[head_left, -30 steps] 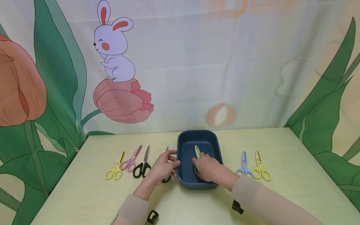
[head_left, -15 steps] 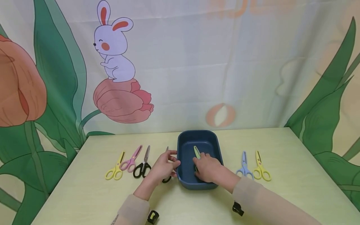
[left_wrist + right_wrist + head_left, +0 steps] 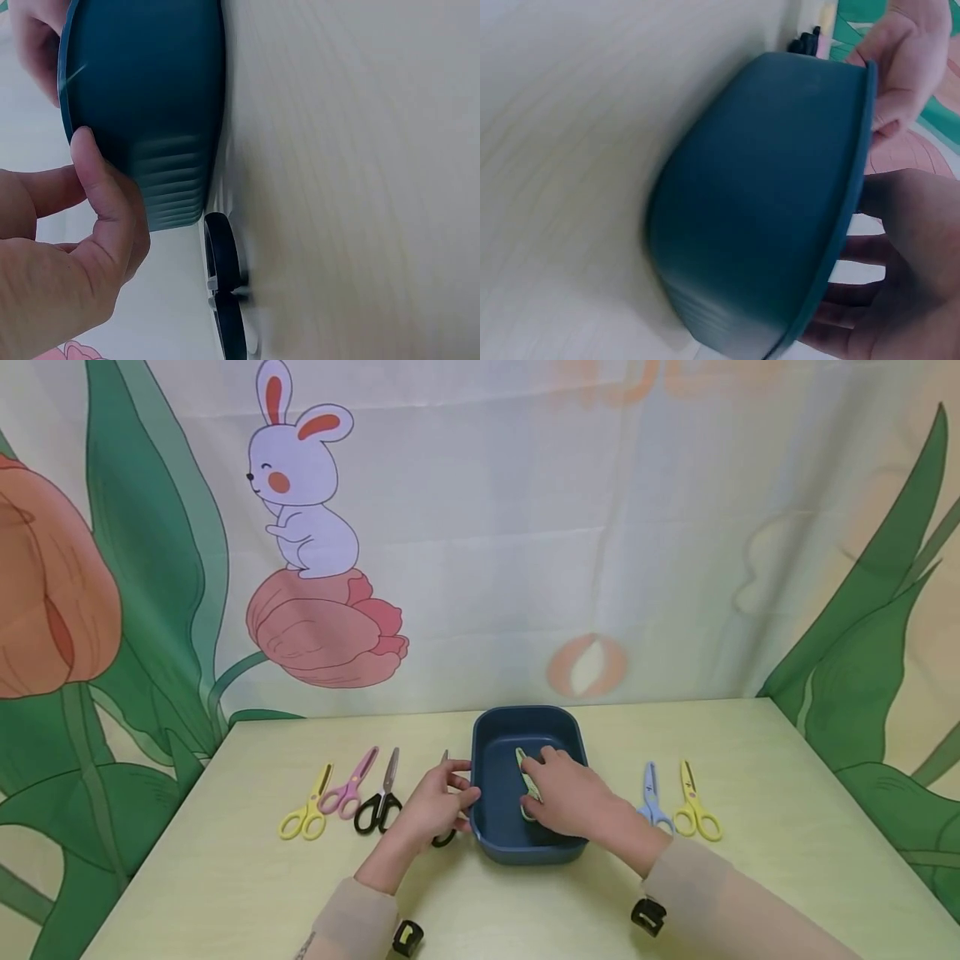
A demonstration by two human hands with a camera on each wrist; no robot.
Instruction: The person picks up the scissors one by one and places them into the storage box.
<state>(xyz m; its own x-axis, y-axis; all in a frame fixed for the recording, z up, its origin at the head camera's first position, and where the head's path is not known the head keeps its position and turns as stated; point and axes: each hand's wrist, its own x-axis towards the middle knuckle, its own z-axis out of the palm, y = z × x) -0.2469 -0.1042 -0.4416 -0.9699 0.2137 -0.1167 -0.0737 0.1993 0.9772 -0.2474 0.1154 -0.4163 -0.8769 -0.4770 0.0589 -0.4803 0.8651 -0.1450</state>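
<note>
Pale green scissors [image 3: 531, 787] lie inside a deep blue tray [image 3: 528, 853], the blades pointing to the tray's far end and angled slightly left, the long axis running nearly along the tray's own length. The slim blade section shows a light green; the right hand [image 3: 570, 793] covers some of the handle, with part of a loop visible at the near end. That hand reaches over the tray's right wall, fingers loosely apart, thumb and fingertips at the scissors' side; whether they touch is hard to tell. The left hand [image 3: 433, 804] pinches the tray's left rim, thumb over the edge, fingers against the outside. Left of the tray, moving outward, are black-handled scissors [image 3: 445, 840] half hidden by that hand, a second black-handled pair [image 3: 386, 803], a pink pair [image 3: 351, 789] and a yellow pair [image 3: 308, 810]. Right of the tray are blue scissors [image 3: 654, 802], partly covered by the right forearm, and another yellow pair [image 3: 695, 806] beyond them.
</note>
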